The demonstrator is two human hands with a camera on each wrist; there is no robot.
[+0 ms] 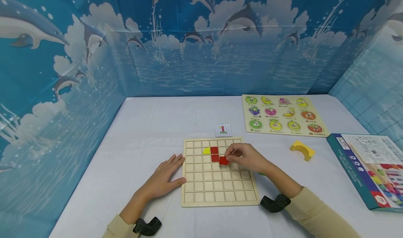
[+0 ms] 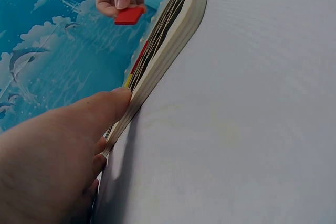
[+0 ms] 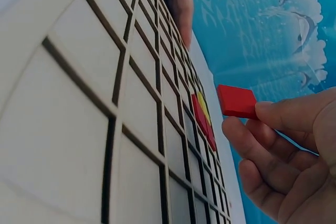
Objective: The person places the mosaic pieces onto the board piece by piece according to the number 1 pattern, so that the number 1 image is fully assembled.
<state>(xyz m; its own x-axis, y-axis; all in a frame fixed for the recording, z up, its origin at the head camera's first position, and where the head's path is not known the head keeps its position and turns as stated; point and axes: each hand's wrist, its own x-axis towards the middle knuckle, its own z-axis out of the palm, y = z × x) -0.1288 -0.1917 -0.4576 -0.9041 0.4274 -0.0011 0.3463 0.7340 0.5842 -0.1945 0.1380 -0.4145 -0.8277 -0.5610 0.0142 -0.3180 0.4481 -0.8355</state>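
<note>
We see our right hand (image 1: 248, 157) pinching a red tile (image 1: 224, 160) just above the grid board (image 1: 217, 196), beside two red tiles (image 1: 214, 153) already seated; empty cells lie all around. The tile is square and tilted. Our left hand (image 1: 165, 177) rests flat against the board's left edge.

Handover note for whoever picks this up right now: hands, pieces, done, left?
Right hand: pinches a red tile, held just above the grid board.
Left hand: open, flat on the table, fingers against the board's left edge.
Done: two red tiles stacked in one column and a yellow piece left of the top one sit in cells.
Left: the held tile is not yet seated; most cells are bare. Pattern card lies behind the board.
</note>
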